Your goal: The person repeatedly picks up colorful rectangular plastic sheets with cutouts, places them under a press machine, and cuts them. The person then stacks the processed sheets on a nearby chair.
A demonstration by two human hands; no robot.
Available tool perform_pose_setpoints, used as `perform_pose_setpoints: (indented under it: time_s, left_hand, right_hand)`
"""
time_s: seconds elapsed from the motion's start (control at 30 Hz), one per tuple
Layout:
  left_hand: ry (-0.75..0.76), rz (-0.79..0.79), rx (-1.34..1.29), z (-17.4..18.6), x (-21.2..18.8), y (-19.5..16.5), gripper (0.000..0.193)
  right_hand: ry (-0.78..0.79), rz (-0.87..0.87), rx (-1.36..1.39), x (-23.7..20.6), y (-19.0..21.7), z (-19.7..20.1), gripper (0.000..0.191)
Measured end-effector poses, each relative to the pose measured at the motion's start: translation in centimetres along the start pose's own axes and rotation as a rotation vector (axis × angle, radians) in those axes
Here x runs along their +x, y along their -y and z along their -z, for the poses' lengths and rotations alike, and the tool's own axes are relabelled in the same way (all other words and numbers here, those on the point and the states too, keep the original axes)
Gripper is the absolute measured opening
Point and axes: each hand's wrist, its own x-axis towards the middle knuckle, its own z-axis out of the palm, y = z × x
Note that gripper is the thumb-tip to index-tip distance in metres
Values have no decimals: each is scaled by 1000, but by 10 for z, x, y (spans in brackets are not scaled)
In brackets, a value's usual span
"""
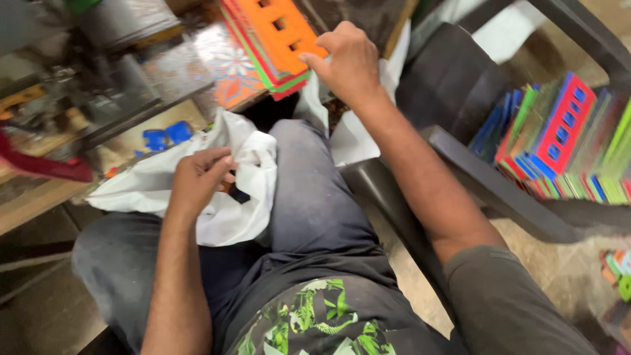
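Presently, the left hand [200, 177] is closed on a fold of the white bag [230, 190] lying across the person's lap. The right hand [345, 59] reaches forward, its fingers curled around the edge of a stack of orange, green and red punched sheets [273, 36] on the workbench ahead. To the right, a dark plastic chair [486, 184] carries a row of blue, red and green sheets [565, 144] standing on edge.
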Motion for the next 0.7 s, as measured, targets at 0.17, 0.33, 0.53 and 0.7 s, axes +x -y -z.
perform_pose_setpoints:
  time_s: [0.17, 0.33, 0.53, 0.7]
  left_hand:
    - [-23, 26, -74, 17, -6, -12, 39]
    - [-53, 40, -105, 29, -6, -22, 41]
    - [-40, -90, -91, 30, -5, -22, 40]
    - [-52, -116, -37, 28, -8, -27, 39]
  right_hand:
    - [167, -26, -236, 32, 40, -45, 44]
    - [337, -130, -171, 30, 25, -59, 39]
    - [339, -96, -9, 23, 0, -65, 35]
    - [261, -319, 446, 28, -4, -55, 26]
